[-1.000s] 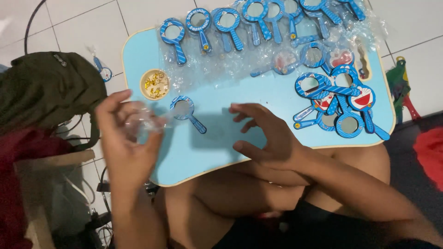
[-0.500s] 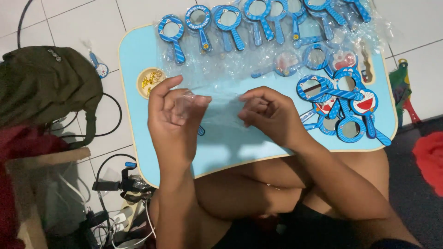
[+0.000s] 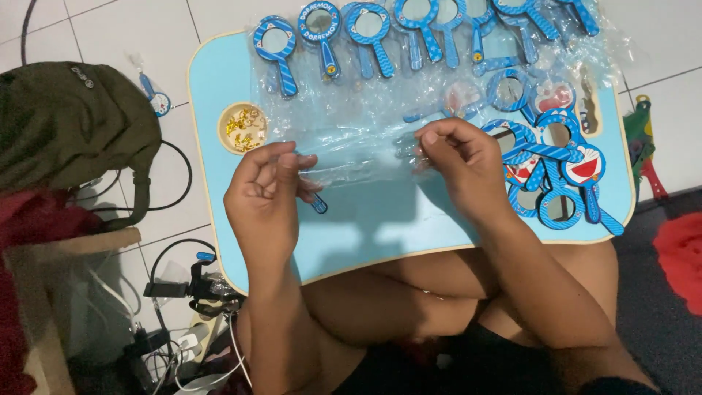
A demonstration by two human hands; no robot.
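our left hand point(image 3: 267, 192) and right hand point(image 3: 461, 162) are both pinched shut on a clear plastic sleeve point(image 3: 358, 150), one at each end, stretching it flat just above the light blue lap tray point(image 3: 380, 234). under the left hand a small blue hand mirror point(image 3: 316, 202) pokes out by its handle tip; we cannot tell whether it sits inside the sleeve or only lies on the tray beneath it. a row of wrapped blue mirrors point(image 3: 380, 29) lines the tray's far edge, a heap of unwrapped mirrors point(image 3: 548, 168) lies just beside our right hand, and a small round dish of gold bits point(image 3: 243, 126) stands near the left. the film looks thin and slack, so we judge that pulling unevenly could tear it or let one end slip from our fingertips. the tray rests on our folded legs, so a knee shift could tilt it and slide the heap off the right edge. an elbow swung left could tip the dish onto the tiles, near the green bag point(image 3: 69, 124).
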